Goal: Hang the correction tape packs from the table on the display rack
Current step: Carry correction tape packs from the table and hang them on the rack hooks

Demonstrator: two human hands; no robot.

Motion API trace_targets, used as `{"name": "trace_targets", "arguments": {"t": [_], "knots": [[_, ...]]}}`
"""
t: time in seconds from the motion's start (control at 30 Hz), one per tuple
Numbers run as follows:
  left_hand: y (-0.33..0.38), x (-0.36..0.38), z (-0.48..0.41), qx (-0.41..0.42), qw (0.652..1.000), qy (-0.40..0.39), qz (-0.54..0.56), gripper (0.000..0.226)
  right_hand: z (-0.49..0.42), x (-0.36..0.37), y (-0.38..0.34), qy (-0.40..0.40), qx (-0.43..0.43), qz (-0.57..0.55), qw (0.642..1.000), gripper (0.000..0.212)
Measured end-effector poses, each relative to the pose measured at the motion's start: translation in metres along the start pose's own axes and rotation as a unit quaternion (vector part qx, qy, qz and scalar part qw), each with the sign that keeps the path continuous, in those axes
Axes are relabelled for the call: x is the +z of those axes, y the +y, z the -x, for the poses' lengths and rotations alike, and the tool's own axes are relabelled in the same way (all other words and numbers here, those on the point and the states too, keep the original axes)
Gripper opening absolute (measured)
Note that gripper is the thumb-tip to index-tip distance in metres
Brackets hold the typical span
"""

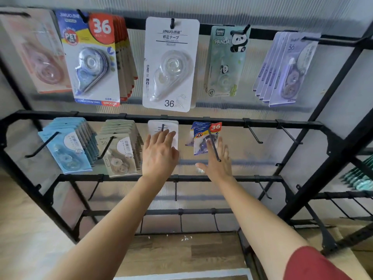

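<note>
Seating two packs on their pegs looks to be the step in hand: both of your hands are up at the middle rail (262, 124) of the display rack (341, 152). Your left hand (159, 154) lies just under that rail, fingers straight and spread, flat against a white JINUO pack (173, 128) that hangs from a peg on the rail. Your right hand (219, 162) is likewise unclenched, fingers extended and grasping nothing. Its fingertips reach the lower edge of a blue correction tape pack (201, 136) hanging from the next peg along the rail; whether they touch it cannot be told.

Both packs seem hung already, so your next move likely calls for drawing the hands back without snagging the peg (215, 149) that crosses your right hand. After that you would fetch more packs from the table, which is out of view. Bare pegs (254, 135) stand further right on the rail.

On the blue pack you can read a red "36" and "PET". Above the rail, a large white pack (170, 63) reads "JINUO" and "36". A large blue pack (90, 61) reads "36", "PET", "CORRECTION TAPE" and "SMOOTH", and a green pack (226, 61) reads "PANDA".
</note>
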State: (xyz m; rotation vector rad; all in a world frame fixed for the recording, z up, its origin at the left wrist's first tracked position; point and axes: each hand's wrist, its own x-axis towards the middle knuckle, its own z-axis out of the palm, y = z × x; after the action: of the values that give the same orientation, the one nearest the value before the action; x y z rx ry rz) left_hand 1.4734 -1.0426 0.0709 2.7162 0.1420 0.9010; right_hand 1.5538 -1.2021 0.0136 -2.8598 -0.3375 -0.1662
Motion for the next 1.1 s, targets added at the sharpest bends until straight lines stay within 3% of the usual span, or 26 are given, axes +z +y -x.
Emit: {"name": "trace_targets", "arguments": {"t": [0.17,0.4,0.53,0.77,0.93,1.1], "knots": [[0.0,0.001,0.0,0.0,1.0,0.008,-0.001,0.043,0.001,-0.006,0.011,-0.059,-0.004,0.046,0.997,0.084],[0.001,-0.002,0.0,0.008,1.0,0.002,-0.025,0.042,0.021,-0.024,0.007,-0.081,-0.026,0.061,0.995,0.078],[0.003,-0.01,0.001,0.004,0.998,-0.044,-0.046,0.046,0.052,-0.028,-0.002,-0.081,-0.035,0.039,0.995,0.074],[-0.001,-0.031,0.018,0.076,0.981,-0.138,-0.117,0.052,0.113,-0.042,-0.023,-0.132,-0.027,0.03,0.99,0.07],[-0.011,-0.048,0.075,0.105,0.973,-0.149,-0.141,0.066,0.161,-0.048,-0.036,-0.11,-0.025,0.027,0.993,0.071],[-0.039,-0.077,0.146,0.098,0.968,-0.197,-0.119,0.068,0.224,-0.052,-0.042,-0.157,0.023,0.03,0.987,0.073]]}}
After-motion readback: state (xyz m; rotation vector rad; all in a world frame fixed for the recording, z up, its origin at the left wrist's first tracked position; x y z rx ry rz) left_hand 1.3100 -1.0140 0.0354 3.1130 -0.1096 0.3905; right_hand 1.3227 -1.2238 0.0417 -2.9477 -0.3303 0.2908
